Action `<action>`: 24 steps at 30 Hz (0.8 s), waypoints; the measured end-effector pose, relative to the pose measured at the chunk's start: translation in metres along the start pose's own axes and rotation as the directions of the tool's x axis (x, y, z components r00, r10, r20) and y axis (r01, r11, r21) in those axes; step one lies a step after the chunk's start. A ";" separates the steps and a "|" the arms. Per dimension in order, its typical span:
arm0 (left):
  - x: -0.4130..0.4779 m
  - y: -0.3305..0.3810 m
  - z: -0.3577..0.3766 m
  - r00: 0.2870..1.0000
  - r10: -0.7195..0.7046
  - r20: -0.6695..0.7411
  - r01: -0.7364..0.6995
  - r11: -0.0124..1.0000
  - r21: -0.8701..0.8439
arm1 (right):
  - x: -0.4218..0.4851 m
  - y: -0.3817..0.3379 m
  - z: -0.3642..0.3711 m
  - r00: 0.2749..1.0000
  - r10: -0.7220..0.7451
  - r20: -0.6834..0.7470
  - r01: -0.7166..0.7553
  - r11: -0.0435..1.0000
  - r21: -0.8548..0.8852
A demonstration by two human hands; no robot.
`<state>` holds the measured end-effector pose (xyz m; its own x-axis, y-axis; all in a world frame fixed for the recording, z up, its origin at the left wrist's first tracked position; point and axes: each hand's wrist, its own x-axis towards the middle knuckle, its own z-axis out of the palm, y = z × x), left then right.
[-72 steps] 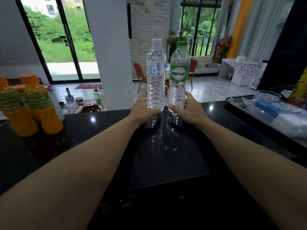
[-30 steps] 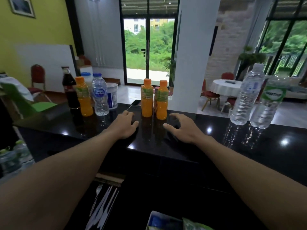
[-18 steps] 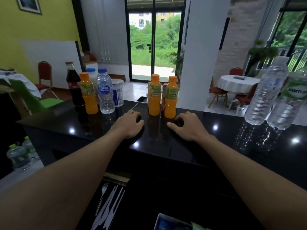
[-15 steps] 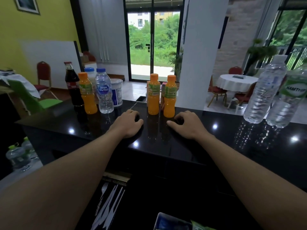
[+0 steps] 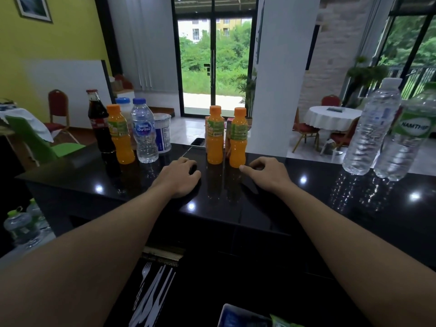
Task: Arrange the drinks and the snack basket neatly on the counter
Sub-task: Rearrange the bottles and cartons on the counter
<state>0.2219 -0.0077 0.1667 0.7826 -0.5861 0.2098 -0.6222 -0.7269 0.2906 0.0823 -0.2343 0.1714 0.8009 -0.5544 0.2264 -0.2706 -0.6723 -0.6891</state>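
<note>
A glossy black counter (image 5: 306, 208) is noted. At left are grouped a cola bottle (image 5: 99, 123), an orange juice bottle (image 5: 119, 138), a small water bottle (image 5: 144, 135) and a white tub (image 5: 164, 135); at centre, two further juice bottles (image 5: 215, 138) (image 5: 238, 140); at right, two large water bottles (image 5: 370, 133) (image 5: 405, 142).

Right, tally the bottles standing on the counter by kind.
Orange juice bottles: 3
Clear water bottles: 3
Cola bottle: 1
Blue-capped bottle, mostly hidden: 1
Total: 8

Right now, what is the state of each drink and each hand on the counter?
left hand, rests on counter, holds nothing.
right hand, rests on counter, holds nothing.
middle juice bottles, upright, capped.
left juice bottle, upright, capped.
cola bottle, upright, capped.
small water bottle, upright, capped.
large water bottles, standing side by side.
</note>
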 end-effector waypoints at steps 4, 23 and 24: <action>0.000 -0.001 -0.001 1.000 0.005 -0.004 -0.005 1.000 0.011 | 0.010 -0.013 0.003 0.993 0.111 0.044 -0.113 0.993 0.045; -0.002 0.000 -0.003 0.999 -0.001 -0.040 -0.001 0.999 -0.040 | 0.026 -0.022 0.034 0.995 0.055 -0.088 -0.054 0.999 0.006; -0.002 0.000 -0.003 0.999 -0.004 -0.042 0.002 0.999 -0.042 | 0.025 -0.020 0.034 0.995 0.048 -0.090 -0.046 0.999 0.018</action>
<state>0.2205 -0.0054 0.1692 0.7850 -0.5680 0.2474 -0.6194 -0.7124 0.3299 0.1259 -0.2180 0.1681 0.7356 -0.6277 0.2546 -0.2974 -0.6370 -0.7112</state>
